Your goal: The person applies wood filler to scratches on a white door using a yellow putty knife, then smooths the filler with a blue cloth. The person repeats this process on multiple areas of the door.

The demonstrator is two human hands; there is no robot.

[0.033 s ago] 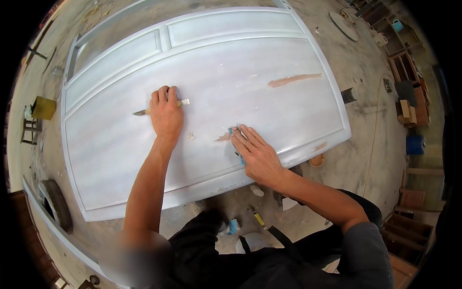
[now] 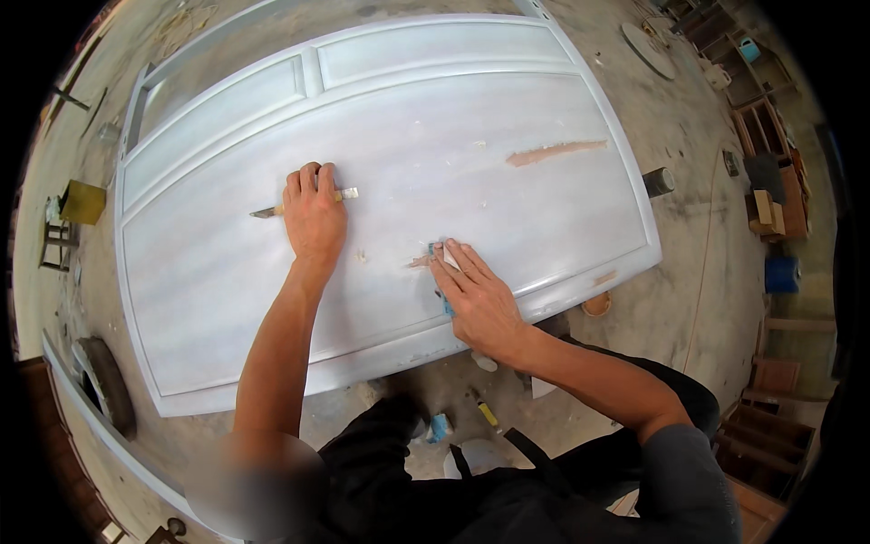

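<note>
A large white-painted panel (image 2: 227, 281) with raised framing lies flat before me, like a bed headboard. My left hand (image 2: 314, 213) rests on it, fingers curled round a thin knife-like tool (image 2: 265, 213); its dark slanted blade points left and a pale end sticks out to the right. My right hand (image 2: 480, 290) presses its fingers, held together, on a piece of blue sandpaper (image 2: 446, 304), mostly hidden under them. Just left of those fingertips shows a brownish filler patch (image 2: 418, 262). A longer filler streak (image 2: 555, 152) runs across the panel's upper right.
Beyond the panel's right edge stands a dark cylinder (image 2: 659, 180). A yellow-handled tool (image 2: 488, 413) and a blue-and-white piece (image 2: 439, 427) lie on the floor by my legs. A yellow container (image 2: 82, 202) stands at left; wooden cabinet parts (image 2: 761, 127) line the right.
My right hand has slid slightly left and toward me with the blue sandpaper, covering part of the filler patch. My left hand has hardly moved.
</note>
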